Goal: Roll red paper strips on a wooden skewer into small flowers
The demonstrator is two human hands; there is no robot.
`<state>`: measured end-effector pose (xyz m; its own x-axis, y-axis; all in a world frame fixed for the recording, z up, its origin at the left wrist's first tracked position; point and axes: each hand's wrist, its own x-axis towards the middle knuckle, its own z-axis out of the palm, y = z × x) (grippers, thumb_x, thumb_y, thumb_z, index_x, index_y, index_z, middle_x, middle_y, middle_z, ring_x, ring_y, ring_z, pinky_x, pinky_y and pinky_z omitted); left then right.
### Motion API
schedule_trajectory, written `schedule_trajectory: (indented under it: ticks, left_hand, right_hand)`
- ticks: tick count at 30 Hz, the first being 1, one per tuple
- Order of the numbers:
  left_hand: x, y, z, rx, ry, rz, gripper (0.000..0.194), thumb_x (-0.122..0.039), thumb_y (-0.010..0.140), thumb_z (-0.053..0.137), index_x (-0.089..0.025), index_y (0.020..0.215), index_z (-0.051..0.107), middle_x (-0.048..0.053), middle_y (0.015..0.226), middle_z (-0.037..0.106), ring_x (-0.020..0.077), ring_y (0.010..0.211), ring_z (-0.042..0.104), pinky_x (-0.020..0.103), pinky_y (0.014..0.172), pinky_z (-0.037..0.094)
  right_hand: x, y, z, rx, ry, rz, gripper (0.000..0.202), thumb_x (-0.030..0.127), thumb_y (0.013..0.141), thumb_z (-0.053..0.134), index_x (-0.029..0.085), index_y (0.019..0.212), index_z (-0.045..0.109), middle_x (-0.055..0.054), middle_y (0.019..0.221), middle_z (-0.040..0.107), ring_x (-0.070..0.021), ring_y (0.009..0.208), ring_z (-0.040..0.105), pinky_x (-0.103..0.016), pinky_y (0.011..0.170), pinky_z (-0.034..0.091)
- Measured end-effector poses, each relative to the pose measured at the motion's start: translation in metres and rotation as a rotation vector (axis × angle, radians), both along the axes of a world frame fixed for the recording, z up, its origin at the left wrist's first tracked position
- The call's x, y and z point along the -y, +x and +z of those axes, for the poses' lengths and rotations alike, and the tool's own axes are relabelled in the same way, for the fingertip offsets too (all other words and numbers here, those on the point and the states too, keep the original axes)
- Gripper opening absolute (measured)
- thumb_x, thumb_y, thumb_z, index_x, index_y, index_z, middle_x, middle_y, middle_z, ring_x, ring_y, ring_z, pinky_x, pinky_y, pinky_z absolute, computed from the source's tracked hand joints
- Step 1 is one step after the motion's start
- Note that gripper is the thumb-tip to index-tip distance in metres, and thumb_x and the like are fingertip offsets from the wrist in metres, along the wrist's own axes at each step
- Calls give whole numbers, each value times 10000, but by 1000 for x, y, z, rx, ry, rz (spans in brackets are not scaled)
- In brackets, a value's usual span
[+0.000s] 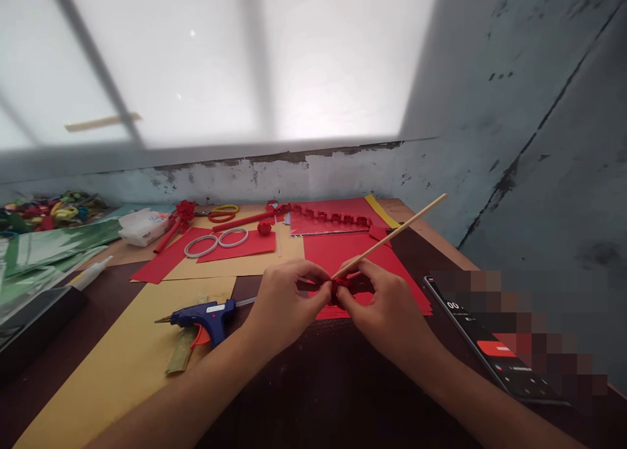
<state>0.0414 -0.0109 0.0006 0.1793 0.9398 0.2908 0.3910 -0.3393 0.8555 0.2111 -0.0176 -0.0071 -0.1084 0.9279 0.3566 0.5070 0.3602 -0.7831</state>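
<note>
Over at the right of the counter [279, 403], a phone [492, 346] lies screen up, lit. The pale blue wall [553, 70] is flaking beneath a bright white covering [337, 57], and at the far left a tangled, many-coloured pile [56, 212] lies near a white packet [143, 228].

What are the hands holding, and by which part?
A wooden stick, by its lower end, where both hands pinch a small red piece.

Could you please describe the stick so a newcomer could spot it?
Over the dark table, find where the left hand and right hand meet. From there the stick slants up to the right. Unlike the red strip at its lower end, it is pale, thin and straight.
</note>
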Motion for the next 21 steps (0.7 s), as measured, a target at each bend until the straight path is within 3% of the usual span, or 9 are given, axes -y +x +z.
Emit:
schedule_trajectory:
  ticks: [11,21]
  left_hand:
    - [-1,-1,3,-51,-18,-9,97,-146,791,659,-170,793,754,26,769,740,153,682,714,249,655,587]
    - [-2,-3,1,-187,78,-25,105,-206,837,658,-190,833,761,34,795,736,167,724,695,269,673,570]
  right_hand:
    - [-1,1,-2,-30,-39,48,70,173,844,614,231,878,633,18,827,727,-151,762,716,-273,706,576]
    - [-5,4,-3,-55,-35,98,141,115,844,575,227,891,646,16,875,711,-140,739,698,-284,735,572]
